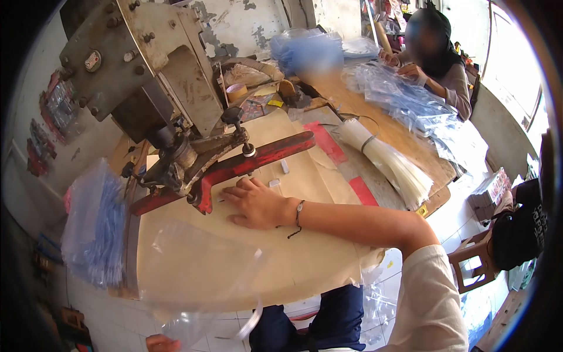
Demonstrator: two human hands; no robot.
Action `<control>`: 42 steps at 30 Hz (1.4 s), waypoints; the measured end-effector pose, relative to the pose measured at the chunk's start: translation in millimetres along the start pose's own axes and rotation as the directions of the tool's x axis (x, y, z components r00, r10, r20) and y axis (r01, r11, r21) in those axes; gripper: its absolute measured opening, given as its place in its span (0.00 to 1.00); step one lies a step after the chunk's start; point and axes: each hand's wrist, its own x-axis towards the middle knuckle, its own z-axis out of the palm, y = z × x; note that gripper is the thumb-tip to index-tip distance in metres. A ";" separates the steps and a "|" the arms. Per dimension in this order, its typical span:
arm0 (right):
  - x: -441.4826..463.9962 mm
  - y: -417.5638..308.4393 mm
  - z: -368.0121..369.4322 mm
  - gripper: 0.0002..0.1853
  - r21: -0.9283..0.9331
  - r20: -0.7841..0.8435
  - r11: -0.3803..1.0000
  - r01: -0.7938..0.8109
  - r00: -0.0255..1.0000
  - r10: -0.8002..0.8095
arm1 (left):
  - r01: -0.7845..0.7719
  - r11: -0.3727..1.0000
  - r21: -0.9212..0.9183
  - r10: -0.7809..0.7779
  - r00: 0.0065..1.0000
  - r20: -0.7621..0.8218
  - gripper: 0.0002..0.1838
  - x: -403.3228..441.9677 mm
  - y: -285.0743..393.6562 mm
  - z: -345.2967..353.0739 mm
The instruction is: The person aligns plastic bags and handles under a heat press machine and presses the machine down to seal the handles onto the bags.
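My right hand (pixel 255 204) lies palm down on the brown paper (pixel 281 264) covering the work table, fingers apart, just in front of the red bar (pixel 258 154) of a press. Small pale rectangular pieces (pixel 274 183) lie on the paper beside it. At the bottom edge, my left hand (pixel 162 344) shows only in part, its fingers curled at a corner of a clear plastic sheet (pixel 199 270). That sheet is blurred and spreads over the paper's front edge, with a pale strip (pixel 252 320) along its right side.
The heavy metal press (pixel 146 64) stands at the left rear. Bluish plastic bags (pixel 94 226) hang in a stack at the left edge. A tied bundle of pale strips (pixel 384 158) lies on the right. Across the table, another person (pixel 437 64) handles clear plastic bags (pixel 404 102).
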 end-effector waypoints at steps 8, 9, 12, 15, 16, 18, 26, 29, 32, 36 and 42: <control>-1.7 -4.4 -5.0 0.26 0.031 -0.088 0.999 0.039 0.995 -0.036 | 0.012 0.727 -0.687 -0.391 0.829 -0.400 0.16 39.6 35.3 -50.7; -2.6 -5.1 -6.5 0.24 0.030 -0.116 0.998 0.055 0.992 -0.051 | 0.035 0.691 -0.722 -0.528 0.706 -0.472 0.16 56.3 44.6 -46.5; -3.4 -8.0 -16.6 0.19 0.039 -0.147 0.990 0.136 0.981 -0.129 | 0.289 0.667 -0.687 -0.638 0.698 -0.326 0.17 74.2 26.2 -51.6; -6.4 -8.2 -26.7 0.16 0.254 -0.177 0.950 0.183 0.974 -0.140 | 0.491 0.594 -0.637 -0.483 0.851 0.206 0.26 84.5 -5.1 -32.2; -7.4 -6.2 -35.0 0.17 0.403 -0.117 0.892 0.202 0.979 -0.169 | 0.565 0.617 -0.548 -0.617 0.779 0.109 0.32 91.1 -9.7 -0.3; -13.3 -6.4 -52.3 0.18 0.609 0.021 0.788 0.090 0.991 -0.130 | 0.635 0.500 -0.589 -0.660 0.720 0.215 0.31 93.2 -16.5 39.1; -33.8 11.3 -95.5 0.31 0.633 0.502 0.568 -0.526 0.837 0.216 | 0.704 0.560 -0.437 -0.704 0.682 0.196 0.24 64.5 -70.8 91.1; -32.3 0.7 -102.8 0.39 0.686 0.481 0.517 -0.511 0.852 0.205 | 0.659 0.690 -0.301 -0.641 0.748 0.170 0.21 67.7 -78.8 91.2; -34.3 -3.0 -122.4 0.39 0.712 0.497 0.536 -0.453 0.865 0.070 | 0.656 0.684 -0.321 -0.646 0.748 0.151 0.20 71.6 -83.8 98.6; -38.9 7.6 -119.2 0.48 0.683 0.478 0.681 -0.264 0.866 -0.144 | 0.690 0.619 -0.375 -0.707 0.698 0.118 0.21 74.7 -88.9 104.3; -36.9 -2.6 -113.3 0.42 0.463 0.521 0.839 -0.287 0.854 0.005 | 0.639 0.636 -0.433 -0.602 0.762 0.239 0.29 77.0 -89.8 102.5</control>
